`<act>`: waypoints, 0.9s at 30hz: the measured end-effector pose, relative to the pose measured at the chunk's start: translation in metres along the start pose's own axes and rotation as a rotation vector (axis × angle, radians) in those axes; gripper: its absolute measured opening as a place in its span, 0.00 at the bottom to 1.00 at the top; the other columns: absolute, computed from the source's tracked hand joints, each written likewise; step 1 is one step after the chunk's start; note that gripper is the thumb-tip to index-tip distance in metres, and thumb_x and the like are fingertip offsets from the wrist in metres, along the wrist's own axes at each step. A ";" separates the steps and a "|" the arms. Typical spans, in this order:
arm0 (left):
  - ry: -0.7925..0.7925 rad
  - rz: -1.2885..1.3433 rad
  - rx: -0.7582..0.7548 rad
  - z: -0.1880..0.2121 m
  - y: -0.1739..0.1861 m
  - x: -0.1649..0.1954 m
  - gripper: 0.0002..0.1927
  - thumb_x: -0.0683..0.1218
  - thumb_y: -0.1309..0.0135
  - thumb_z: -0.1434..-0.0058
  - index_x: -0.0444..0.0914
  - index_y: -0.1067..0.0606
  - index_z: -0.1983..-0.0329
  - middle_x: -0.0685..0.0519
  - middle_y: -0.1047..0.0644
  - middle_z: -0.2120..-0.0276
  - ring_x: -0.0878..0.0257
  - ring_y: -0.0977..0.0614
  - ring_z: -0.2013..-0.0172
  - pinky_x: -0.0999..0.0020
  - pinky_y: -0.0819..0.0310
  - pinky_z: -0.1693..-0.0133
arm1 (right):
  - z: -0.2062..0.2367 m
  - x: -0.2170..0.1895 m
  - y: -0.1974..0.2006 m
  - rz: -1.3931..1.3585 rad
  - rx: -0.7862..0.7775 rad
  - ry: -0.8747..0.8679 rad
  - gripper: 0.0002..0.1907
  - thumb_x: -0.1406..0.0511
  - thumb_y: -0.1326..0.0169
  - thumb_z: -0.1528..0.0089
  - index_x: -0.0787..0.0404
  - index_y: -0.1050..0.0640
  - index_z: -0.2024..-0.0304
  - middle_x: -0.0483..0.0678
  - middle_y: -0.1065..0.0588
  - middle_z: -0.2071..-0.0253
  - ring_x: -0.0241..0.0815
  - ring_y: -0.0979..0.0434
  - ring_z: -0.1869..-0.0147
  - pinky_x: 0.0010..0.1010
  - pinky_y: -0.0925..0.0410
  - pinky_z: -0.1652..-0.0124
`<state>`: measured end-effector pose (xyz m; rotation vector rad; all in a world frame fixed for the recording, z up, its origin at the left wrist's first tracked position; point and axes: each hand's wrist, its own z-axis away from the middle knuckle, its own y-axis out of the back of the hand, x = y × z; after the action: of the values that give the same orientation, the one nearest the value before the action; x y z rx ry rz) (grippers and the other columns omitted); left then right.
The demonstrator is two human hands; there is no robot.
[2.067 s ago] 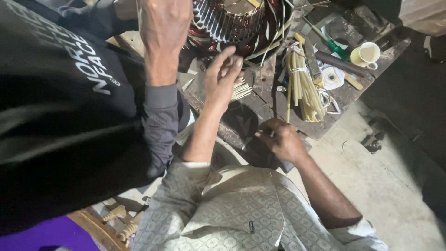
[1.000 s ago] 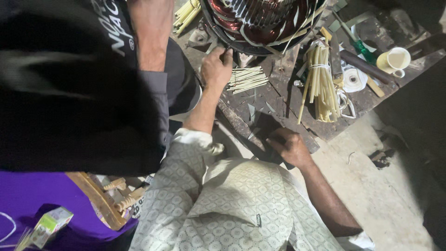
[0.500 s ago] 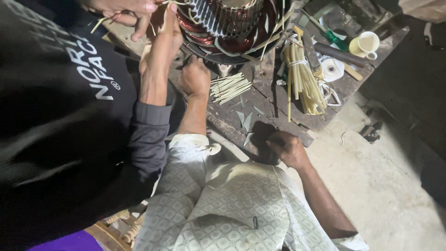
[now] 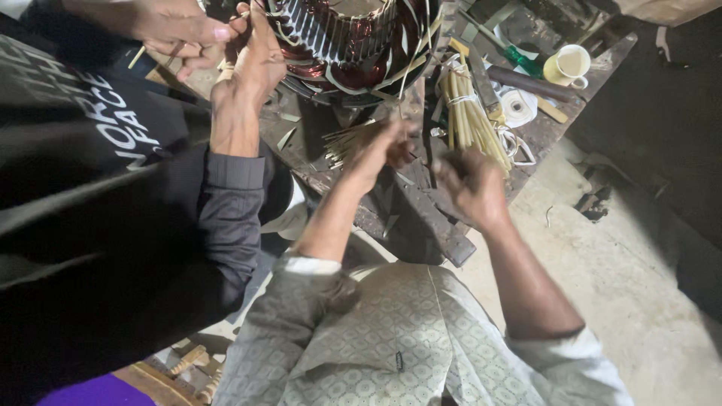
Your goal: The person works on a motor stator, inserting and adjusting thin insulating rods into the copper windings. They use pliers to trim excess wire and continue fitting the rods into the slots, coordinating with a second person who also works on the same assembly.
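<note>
While both raised: left hand [image 4: 383, 146] | right hand [image 4: 470, 184] | one stick bundle [image 4: 470, 120]

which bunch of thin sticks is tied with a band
The long upright bundle of yellow sticks right of the motor stator; the short sticks by the left hand lie loose.

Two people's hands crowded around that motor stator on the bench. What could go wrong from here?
1. The co-worker's hands work at the stator rim close to the person's left hand; they might knock each other.
2. The right hand hovers beside the bundled yellow sticks near the bench edge; a nudge may push them off.
</note>
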<state>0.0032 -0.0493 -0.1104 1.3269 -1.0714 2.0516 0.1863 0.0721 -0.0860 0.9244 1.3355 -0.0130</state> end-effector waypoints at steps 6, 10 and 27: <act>-0.276 0.026 0.076 -0.020 -0.040 -0.006 0.15 0.51 0.51 0.27 0.35 0.21 0.55 0.55 0.20 0.70 0.69 0.22 0.74 0.70 0.29 0.73 | -0.071 -0.036 0.023 -0.066 0.229 0.363 0.17 0.65 0.36 0.31 0.69 0.24 0.45 0.52 0.21 0.60 0.40 0.23 0.61 0.33 0.29 0.61; -0.323 -0.311 0.115 -0.014 -0.036 -0.015 0.17 0.52 0.52 0.24 0.36 0.23 0.63 0.55 0.22 0.76 0.69 0.22 0.76 0.71 0.28 0.72 | -0.083 -0.011 0.030 0.061 0.113 0.320 0.11 0.65 0.35 0.33 0.66 0.21 0.54 0.52 0.20 0.63 0.43 0.18 0.61 0.35 0.27 0.61; -0.026 -0.165 0.673 0.169 0.040 -0.145 0.15 0.52 0.44 0.30 0.34 0.20 0.62 0.56 0.24 0.74 0.72 0.28 0.74 0.75 0.35 0.73 | -0.052 0.092 0.030 0.642 0.067 0.410 0.27 0.59 0.32 0.39 0.64 0.24 0.43 0.58 0.27 0.46 0.61 0.27 0.44 0.47 0.31 0.44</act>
<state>0.1270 -0.2058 -0.2174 1.6778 -0.2475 2.3623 0.1855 0.1665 -0.1417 1.4316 1.3541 0.6593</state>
